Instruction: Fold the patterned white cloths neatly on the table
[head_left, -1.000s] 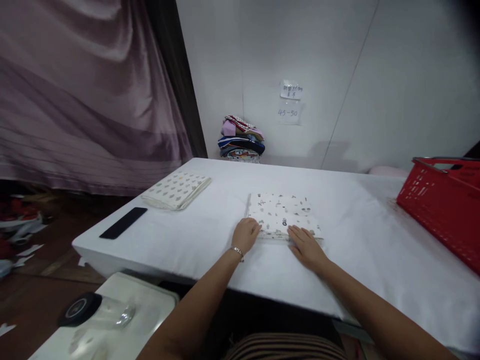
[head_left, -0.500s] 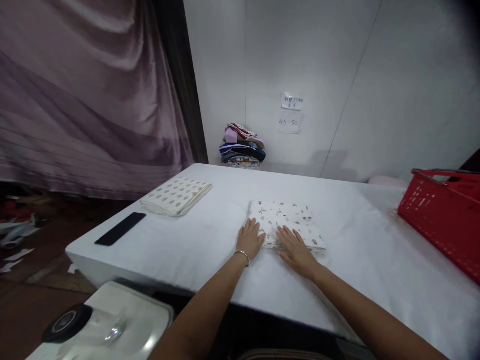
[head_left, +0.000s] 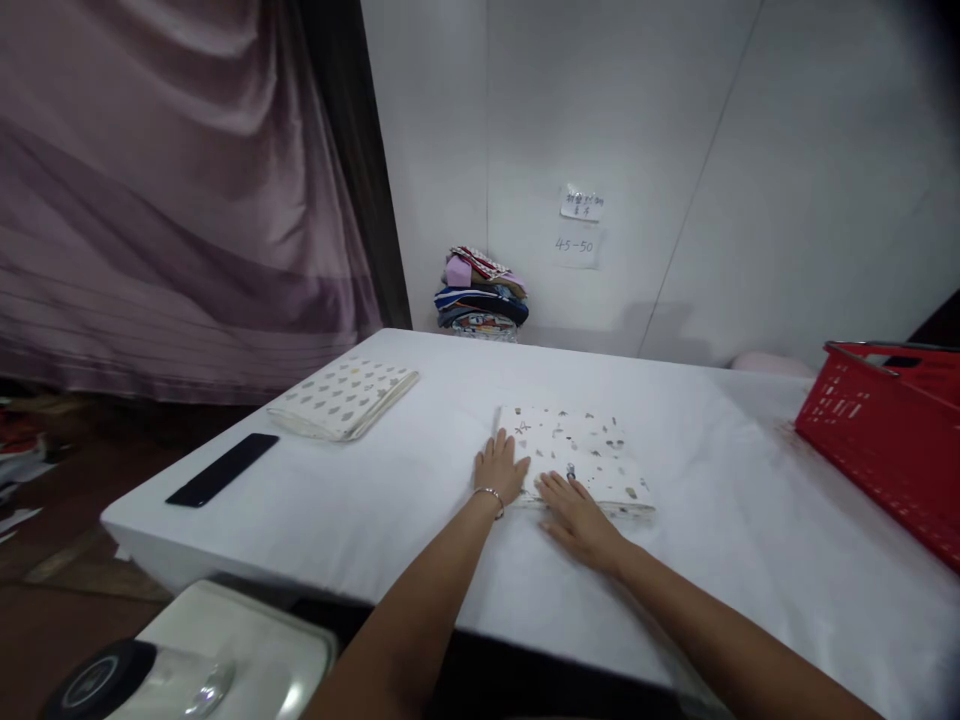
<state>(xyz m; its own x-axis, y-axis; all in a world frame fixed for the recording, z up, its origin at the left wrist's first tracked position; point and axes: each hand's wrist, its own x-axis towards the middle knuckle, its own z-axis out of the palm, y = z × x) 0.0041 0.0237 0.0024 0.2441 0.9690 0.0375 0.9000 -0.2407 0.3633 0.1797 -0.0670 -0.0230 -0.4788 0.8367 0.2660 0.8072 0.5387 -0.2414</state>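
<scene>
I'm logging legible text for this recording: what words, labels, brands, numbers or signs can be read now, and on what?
"45-50": handwritten on the lower paper on the wall.
Upper paper: handwritten characters, too blurred to read surely.
Black lid at lower left: a round mark, too blurred to read.
Centre folded cloth: small printed motifs, no readable lettering.

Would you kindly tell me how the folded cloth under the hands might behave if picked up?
The folded cloth would probably droop if lifted by one edge, since it looks like soft, thin fabric. Its layers may slip apart, as stacked edges show along the near side. It seems unlikely to roll, lying flat.
</scene>
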